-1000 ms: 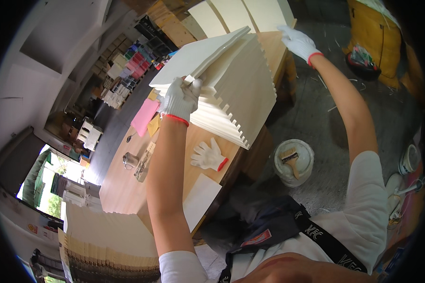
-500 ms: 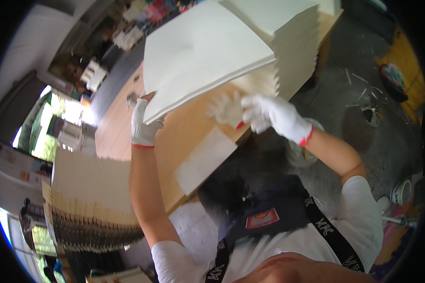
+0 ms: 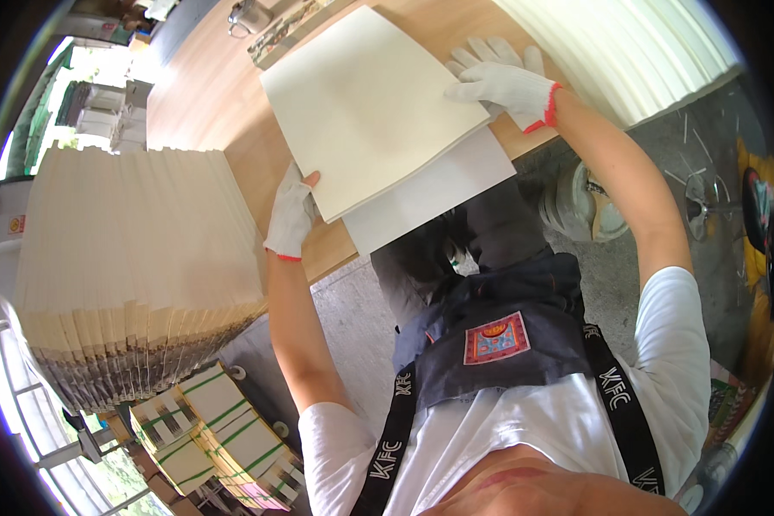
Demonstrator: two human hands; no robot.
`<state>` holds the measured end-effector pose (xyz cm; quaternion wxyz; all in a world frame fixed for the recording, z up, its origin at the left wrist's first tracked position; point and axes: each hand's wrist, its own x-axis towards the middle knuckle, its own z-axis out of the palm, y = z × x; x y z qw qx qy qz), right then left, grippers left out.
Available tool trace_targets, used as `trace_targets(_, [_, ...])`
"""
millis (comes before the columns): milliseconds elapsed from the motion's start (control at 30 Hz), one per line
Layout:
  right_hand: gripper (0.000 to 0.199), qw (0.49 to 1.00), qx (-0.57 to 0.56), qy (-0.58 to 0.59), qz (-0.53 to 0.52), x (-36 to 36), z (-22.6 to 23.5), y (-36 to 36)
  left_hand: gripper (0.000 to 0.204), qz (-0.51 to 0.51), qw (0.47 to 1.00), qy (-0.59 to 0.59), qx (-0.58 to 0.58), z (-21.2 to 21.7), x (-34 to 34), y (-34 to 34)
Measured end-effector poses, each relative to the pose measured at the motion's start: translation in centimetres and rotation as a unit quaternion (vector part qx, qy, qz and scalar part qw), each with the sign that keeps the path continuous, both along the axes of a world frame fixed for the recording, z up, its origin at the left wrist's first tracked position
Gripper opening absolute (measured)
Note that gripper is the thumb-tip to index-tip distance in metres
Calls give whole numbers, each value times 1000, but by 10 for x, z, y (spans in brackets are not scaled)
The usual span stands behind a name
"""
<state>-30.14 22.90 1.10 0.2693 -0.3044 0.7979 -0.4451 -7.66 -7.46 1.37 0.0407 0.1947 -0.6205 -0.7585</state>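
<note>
A thin stack of off-white paper sheets (image 3: pixel 378 112) is held tilted over the wooden table, partly covering a flat white board (image 3: pixel 443 189) at the table's near edge. My left hand (image 3: pixel 292 213), in a white knitted glove with a red cuff, grips the stack's left edge, its bare thumb on top. At the right edge, my gloved right hand (image 3: pixel 507 90) has its fingers over the sheets' corner; its underside is partly hidden. Behind it, what looks like a loose white glove (image 3: pixel 490 50) lies on the table.
The wooden table (image 3: pixel 202 95) bears a metal mug (image 3: pixel 249 17) and a narrow tray (image 3: pixel 297 33). Tall paper piles stand at left (image 3: pixel 138 232) and far right (image 3: pixel 628 52). Strapped bundles (image 3: pixel 219 430) sit at lower left. A round container (image 3: pixel 589 206) and a fan (image 3: pixel 701 206) are on the right.
The sheets came down and nearer, over the white board. My right hand, earlier apart from them, moved up to their right edge. The view shifted toward the near left.
</note>
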Motion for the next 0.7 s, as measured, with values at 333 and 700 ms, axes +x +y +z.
trace_targets(333, [55, 946, 227, 223, 55, -3, -4, -5, 33, -9, 973, -144, -181, -14, 1, -10])
trace_targets(700, [67, 864, 186, 467, 13, 57, 15, 40, 56, 82, 788, 4, -610, -47, 75, 34])
